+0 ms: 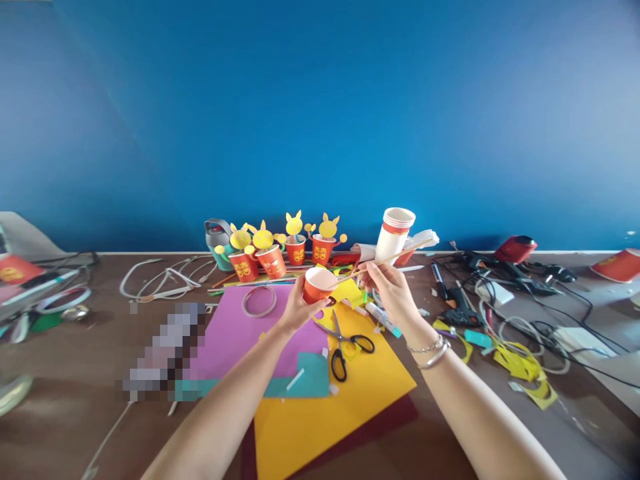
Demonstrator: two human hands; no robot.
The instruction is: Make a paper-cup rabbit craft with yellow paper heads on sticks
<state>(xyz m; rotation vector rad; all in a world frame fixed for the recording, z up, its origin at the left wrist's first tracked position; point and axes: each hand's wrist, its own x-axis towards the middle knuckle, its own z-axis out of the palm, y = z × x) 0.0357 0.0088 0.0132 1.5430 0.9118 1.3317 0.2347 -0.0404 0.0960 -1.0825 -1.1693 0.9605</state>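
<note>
My left hand is wrapped round a red paper cup, its white inside tilted towards me. Between the fingers of my right hand is a thin wooden stick, with its lower end over the mouth of the cup. Below both hands, a pair of black-handled scissors lies partly spread on yellow paper. Purple paper and a teal strip lie to the left. Behind the cup stand several red cups with yellow eared paper heads and round paper hands.
A tall stack of white paper cups leans behind my right hand. On the right are a black glue gun, tangled cables and yellow paper scraps. A grey-and-teal bottle stands at the wall. White cable lies left.
</note>
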